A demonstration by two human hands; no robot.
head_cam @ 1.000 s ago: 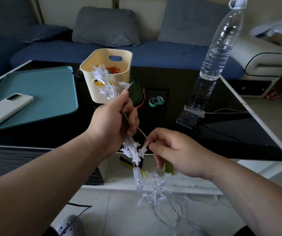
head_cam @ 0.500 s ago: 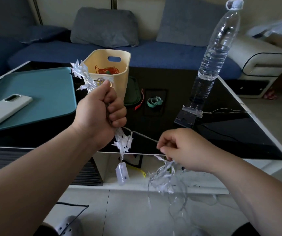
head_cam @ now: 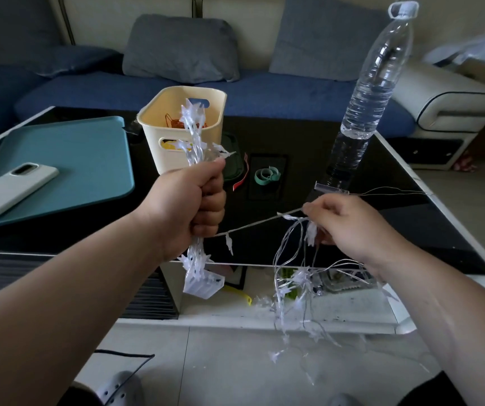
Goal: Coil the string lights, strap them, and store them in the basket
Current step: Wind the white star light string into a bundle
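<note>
At mid-frame, the string lights (head_cam: 195,136) are partly gathered. A bundle of clear star-shaped bulbs and wire runs through the left hand (head_cam: 191,206), which is fisted tight round it. Loops stick out above the fist and a small clear box hangs below.

From the fist one strand stretches rightward, nearly taut, to the right hand (head_cam: 349,227), whose fingertips pinch it; the two hands are apart. Below the right hand the rest dangles in loose, crossing loops toward the floor (the likeliest trouble).

Drawing the next length through could pull those loops into a knot or hook a star on the edge of the table (head_cam: 440,218). A hard tug on wire this thin might also kink it. A slack left grip would let the finished turns spring open.

Toward upper centre, the cream basket (head_cam: 153,142) waits with something orange already inside, and the green strap (head_cam: 267,174) lies coiled to its right. At upper right a tall water bottle (head_cam: 378,80) stands near the right hand, and a wide sweep of that arm could topple it.
</note>
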